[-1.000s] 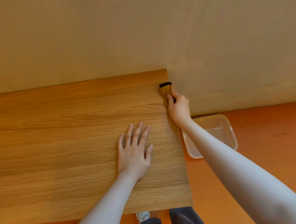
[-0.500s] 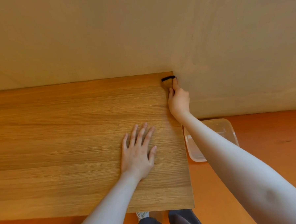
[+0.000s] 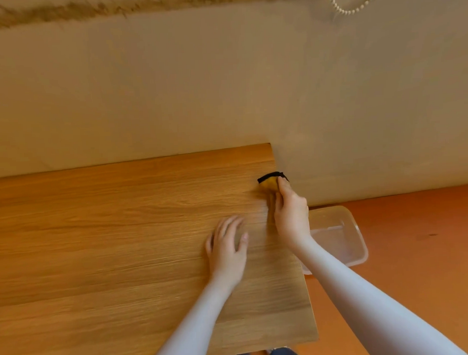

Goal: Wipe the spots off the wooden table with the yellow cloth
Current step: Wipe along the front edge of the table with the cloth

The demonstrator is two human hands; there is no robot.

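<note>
The yellow cloth [image 3: 269, 185], bunched small with a black edge along its top, lies on the wooden desk [image 3: 108, 238] just right of the frame's middle, close to the desk's right edge and short of its far right corner. The visible part is wider than tall, its black edge running roughly left to right and curving slightly; the rest is hidden under the right hand [image 3: 290, 215]. That hand's fingers [image 3: 283, 187] are curled over the cloth and press it to the wood. The left hand [image 3: 225, 248] rests on the desk just below and left of it, fingers spread and relaxed, slightly blurred. A clear plastic tub [image 3: 339, 237] sits on the orange floor [image 3: 421, 249] beside the desk's right edge, partly behind the right forearm. A bead chain [image 3: 354, 8] hangs on the beige wall [image 3: 222, 83] at the frame's upper right.
</note>
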